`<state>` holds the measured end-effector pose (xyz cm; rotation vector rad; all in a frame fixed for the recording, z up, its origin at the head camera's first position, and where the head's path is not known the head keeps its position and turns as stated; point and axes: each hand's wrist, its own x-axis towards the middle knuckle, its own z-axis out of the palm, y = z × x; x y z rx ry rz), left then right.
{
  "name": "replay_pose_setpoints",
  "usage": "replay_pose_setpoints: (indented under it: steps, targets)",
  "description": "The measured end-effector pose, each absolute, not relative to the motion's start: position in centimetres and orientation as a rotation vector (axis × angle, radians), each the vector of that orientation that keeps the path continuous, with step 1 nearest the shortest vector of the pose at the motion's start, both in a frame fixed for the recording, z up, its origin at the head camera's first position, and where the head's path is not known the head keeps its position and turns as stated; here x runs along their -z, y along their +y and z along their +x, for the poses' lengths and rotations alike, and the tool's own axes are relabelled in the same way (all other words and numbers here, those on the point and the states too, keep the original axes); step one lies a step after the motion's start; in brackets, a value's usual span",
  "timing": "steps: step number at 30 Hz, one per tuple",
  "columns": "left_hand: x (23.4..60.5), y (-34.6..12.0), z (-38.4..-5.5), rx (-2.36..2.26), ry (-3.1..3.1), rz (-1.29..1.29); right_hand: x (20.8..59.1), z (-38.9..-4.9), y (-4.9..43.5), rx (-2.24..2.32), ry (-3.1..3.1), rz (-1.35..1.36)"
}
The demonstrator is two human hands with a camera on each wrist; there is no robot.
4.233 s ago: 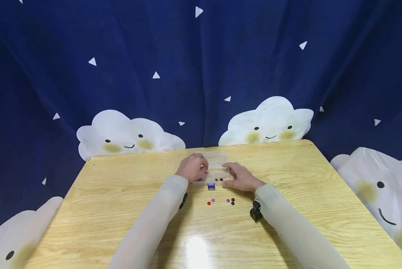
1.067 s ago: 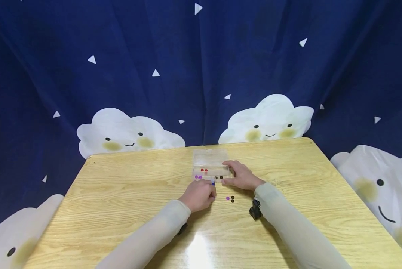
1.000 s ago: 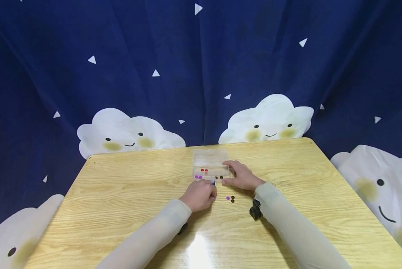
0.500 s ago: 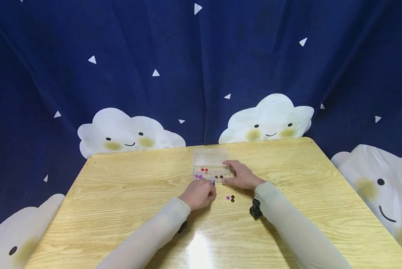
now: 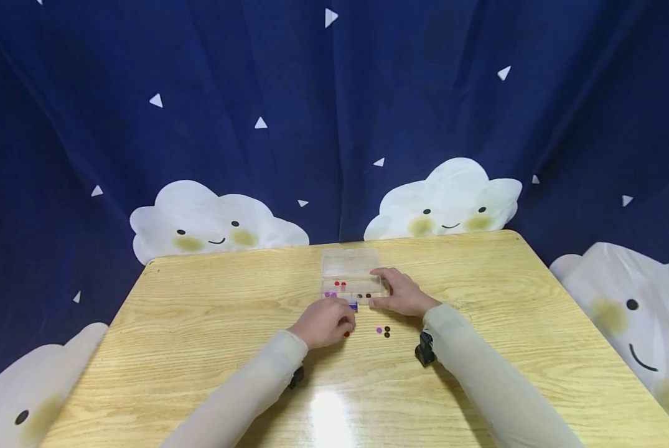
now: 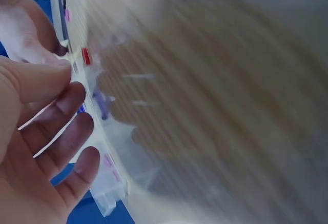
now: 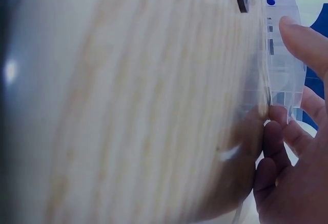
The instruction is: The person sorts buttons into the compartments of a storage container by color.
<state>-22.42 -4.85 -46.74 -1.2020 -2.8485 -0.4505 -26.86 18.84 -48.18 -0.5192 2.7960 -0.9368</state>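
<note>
A clear plastic case (image 5: 362, 287) with a raised lid and a blue latch (image 5: 353, 307) stands near the table's far side. Inside lie red buttons (image 5: 340, 284), purple buttons (image 5: 330, 295) and dark buttons (image 5: 364, 296), in separate compartments. My right hand (image 5: 402, 292) grips its right end, thumb in front and fingers behind. In front of it, my left hand (image 5: 323, 322) has thumb and forefinger pinched together; the small purple button between them is hidden by the fingertips. Below those fingertips a red button (image 6: 86, 56) rests on the table, apart from them.
One purple button (image 5: 379, 330) and two black buttons (image 5: 387, 331) lie on the wooden table (image 5: 222, 311), in front of my right hand. A dark blue curtain (image 5: 334, 124) with cloud prints hangs behind the table's far edge.
My left hand has left the case, come down to the buttons in front, and just drawn slightly leftward, uncovering the red one. The purple one beside it is gone from the table. Right hand unmoved.
</note>
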Motion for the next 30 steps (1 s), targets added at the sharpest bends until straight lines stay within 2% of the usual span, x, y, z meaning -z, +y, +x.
replay_pose_setpoints:
  steps: [17,30]
  targets:
    - [46.0,-8.6,-23.9,0.604,-2.745,-0.938,48.5,-26.9,19.3,0.922,2.778,-0.486]
    - [46.0,-9.5,-25.1,0.559,-2.72,-0.874,48.5,-27.0,19.0,0.935,2.771,-0.499]
